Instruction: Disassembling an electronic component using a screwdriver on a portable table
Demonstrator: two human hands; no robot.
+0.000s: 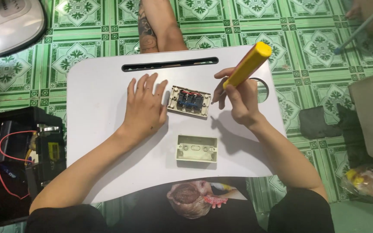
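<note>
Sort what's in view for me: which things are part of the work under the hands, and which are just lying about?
In hand:
left hand, flat beside the switch module
right hand, gripping the yellow-handled screwdriver
beige wall box
white lap desk

Lying about:
black box with red wires
white fan base
plastic bag

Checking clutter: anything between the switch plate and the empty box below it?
No. In the head view, only bare white tabletop separates the switch plate from the box.
</note>
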